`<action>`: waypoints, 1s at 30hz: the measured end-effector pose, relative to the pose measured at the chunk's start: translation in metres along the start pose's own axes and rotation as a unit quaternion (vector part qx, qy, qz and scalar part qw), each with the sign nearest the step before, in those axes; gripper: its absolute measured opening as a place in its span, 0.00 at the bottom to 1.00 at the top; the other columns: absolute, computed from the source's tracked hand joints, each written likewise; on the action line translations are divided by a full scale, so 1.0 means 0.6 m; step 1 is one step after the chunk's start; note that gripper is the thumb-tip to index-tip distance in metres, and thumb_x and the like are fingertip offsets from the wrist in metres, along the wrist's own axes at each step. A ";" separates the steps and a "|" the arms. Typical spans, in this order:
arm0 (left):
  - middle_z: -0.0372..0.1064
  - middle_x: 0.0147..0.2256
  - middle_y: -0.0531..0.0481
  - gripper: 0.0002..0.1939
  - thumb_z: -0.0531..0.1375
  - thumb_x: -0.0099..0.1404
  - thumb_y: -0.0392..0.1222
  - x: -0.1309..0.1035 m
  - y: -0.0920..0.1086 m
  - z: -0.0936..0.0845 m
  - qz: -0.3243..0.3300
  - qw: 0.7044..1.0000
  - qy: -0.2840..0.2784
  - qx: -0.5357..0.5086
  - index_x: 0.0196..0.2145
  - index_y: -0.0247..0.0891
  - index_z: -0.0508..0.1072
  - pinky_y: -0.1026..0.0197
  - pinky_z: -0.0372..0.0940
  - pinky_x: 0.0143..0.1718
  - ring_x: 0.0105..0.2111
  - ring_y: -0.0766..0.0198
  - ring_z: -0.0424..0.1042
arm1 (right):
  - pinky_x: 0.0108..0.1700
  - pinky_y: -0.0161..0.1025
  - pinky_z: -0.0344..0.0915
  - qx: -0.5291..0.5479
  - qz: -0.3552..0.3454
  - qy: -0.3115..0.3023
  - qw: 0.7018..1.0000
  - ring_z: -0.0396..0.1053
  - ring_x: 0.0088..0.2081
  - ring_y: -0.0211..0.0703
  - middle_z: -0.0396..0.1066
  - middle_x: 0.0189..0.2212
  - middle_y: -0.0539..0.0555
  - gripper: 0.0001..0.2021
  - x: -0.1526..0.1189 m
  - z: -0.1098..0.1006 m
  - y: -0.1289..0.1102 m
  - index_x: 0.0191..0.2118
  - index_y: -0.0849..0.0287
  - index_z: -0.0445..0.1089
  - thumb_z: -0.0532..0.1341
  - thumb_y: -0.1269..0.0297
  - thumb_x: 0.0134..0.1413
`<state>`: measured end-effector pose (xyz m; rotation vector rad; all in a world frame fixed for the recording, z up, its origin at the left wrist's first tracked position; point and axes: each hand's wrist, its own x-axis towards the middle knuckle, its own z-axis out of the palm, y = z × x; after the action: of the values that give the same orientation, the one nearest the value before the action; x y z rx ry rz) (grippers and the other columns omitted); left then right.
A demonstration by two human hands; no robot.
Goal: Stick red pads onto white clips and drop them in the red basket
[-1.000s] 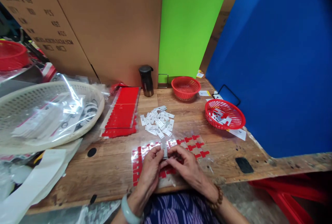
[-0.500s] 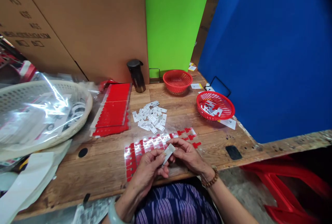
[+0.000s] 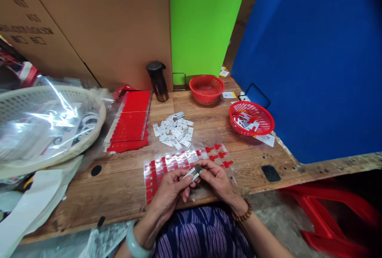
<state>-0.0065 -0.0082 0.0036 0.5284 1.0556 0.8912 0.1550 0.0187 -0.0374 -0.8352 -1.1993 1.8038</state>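
Between my two hands is a small flat white-and-grey piece, held over the table's front edge. My left hand pinches its left end with thumb and fingers. At its right end my right hand has thumb and fingertips closed on it. Just behind and under the hands lies a clear sheet with red T-shaped stickers; my hands cover part of it. Farther back sits a loose pile of small white-and-grey pieces that look similar to the held one.
Red sticker sheets are stacked left of the pile, near a dark jug. A big cream basket under plastic stands at the left. Behind are a red basket and, rightward, another red basket holding white pieces. Blue board walls the right.
The held piece has turned in my fingers, its right part now looking darker grey. Both hands stay close together on it. The camera view has shifted slightly.
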 end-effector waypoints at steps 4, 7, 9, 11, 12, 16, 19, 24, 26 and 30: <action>0.71 0.22 0.52 0.13 0.67 0.51 0.43 0.013 -0.005 -0.033 0.043 0.996 0.076 -0.007 0.28 0.31 0.71 0.73 0.60 0.18 0.15 0.76 0.64 | 0.48 0.42 0.65 -0.201 -0.055 0.093 0.974 0.68 0.44 0.43 0.67 0.48 0.56 0.18 0.005 -0.020 -0.006 0.55 0.52 0.62 0.54 0.58 0.60; 0.75 0.28 0.49 0.15 0.68 0.49 0.44 0.025 -0.012 -0.061 0.065 0.989 0.134 -0.011 0.30 0.32 0.70 0.70 0.67 0.30 0.24 0.71 0.72 | 0.58 0.50 0.55 -0.366 -0.127 0.136 0.912 0.60 0.55 0.47 0.64 0.53 0.57 0.17 0.007 -0.049 -0.001 0.54 0.53 0.63 0.53 0.60 0.60; 0.76 0.30 0.47 0.17 0.68 0.48 0.45 0.032 -0.017 -0.073 0.068 0.986 0.152 -0.007 0.31 0.32 0.70 0.69 0.67 0.34 0.29 0.69 0.74 | 0.60 0.51 0.54 -0.442 -0.133 0.119 0.879 0.58 0.57 0.48 0.63 0.54 0.57 0.18 0.002 -0.069 0.006 0.55 0.54 0.62 0.52 0.61 0.60; 0.76 0.31 0.46 0.17 0.68 0.49 0.46 0.038 -0.022 -0.077 0.069 0.985 0.157 0.001 0.32 0.32 0.70 0.69 0.68 0.35 0.30 0.68 0.75 | 0.60 0.52 0.54 -0.492 -0.125 0.103 0.855 0.56 0.58 0.49 0.61 0.56 0.57 0.19 -0.006 -0.086 0.011 0.56 0.54 0.61 0.52 0.60 0.61; 0.76 0.31 0.46 0.17 0.68 0.49 0.46 0.041 -0.024 -0.075 0.068 0.986 0.154 0.005 0.32 0.32 0.70 0.69 0.68 0.35 0.30 0.68 0.75 | 0.60 0.53 0.53 -0.514 -0.122 0.105 0.843 0.56 0.59 0.49 0.61 0.56 0.58 0.19 -0.011 -0.095 0.013 0.56 0.55 0.61 0.52 0.60 0.61; 0.75 0.28 0.47 0.16 0.68 0.49 0.46 0.062 -0.031 -0.051 0.065 0.990 0.123 0.010 0.29 0.32 0.69 0.67 0.68 0.34 0.29 0.67 0.75 | 0.59 0.56 0.54 -0.558 -0.119 0.150 0.808 0.58 0.57 0.51 0.63 0.54 0.61 0.18 -0.025 -0.132 0.010 0.54 0.57 0.64 0.52 0.59 0.60; 0.75 0.27 0.47 0.16 0.68 0.49 0.46 0.083 -0.031 -0.029 0.066 0.992 0.107 0.012 0.29 0.33 0.69 0.67 0.69 0.34 0.28 0.66 0.75 | 0.59 0.55 0.54 -0.561 -0.131 0.175 0.799 0.60 0.56 0.52 0.65 0.52 0.61 0.17 -0.022 -0.155 0.000 0.52 0.58 0.65 0.52 0.59 0.60; 0.75 0.27 0.46 0.16 0.67 0.49 0.46 0.098 -0.029 -0.015 0.068 0.992 0.102 0.018 0.29 0.33 0.69 0.68 0.69 0.32 0.27 0.66 0.76 | 0.55 0.53 0.59 -0.547 -0.136 0.216 0.797 0.62 0.52 0.51 0.67 0.48 0.60 0.12 -0.017 -0.134 -0.023 0.47 0.58 0.66 0.53 0.63 0.59; 0.75 0.26 0.47 0.16 0.67 0.49 0.46 0.094 -0.028 -0.014 0.066 0.993 0.100 0.017 0.29 0.33 0.69 0.67 0.69 0.32 0.27 0.66 0.75 | 0.50 0.49 0.62 -0.533 -0.132 0.197 0.812 0.65 0.46 0.49 0.69 0.42 0.58 0.08 -0.024 -0.105 -0.029 0.42 0.57 0.68 0.53 0.65 0.59; 0.75 0.28 0.47 0.16 0.66 0.50 0.46 0.084 -0.029 -0.006 0.070 0.994 0.076 0.028 0.30 0.33 0.69 0.64 0.70 0.33 0.26 0.66 0.75 | 0.42 0.42 0.65 -0.509 -0.079 0.104 0.851 0.67 0.37 0.43 0.68 0.34 0.54 0.07 -0.046 -0.053 -0.023 0.37 0.57 0.68 0.52 0.69 0.60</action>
<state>0.0072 0.0241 -0.0367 0.5941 1.1950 1.0416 0.1984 0.0106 -0.0324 -1.3975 -2.0148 0.8044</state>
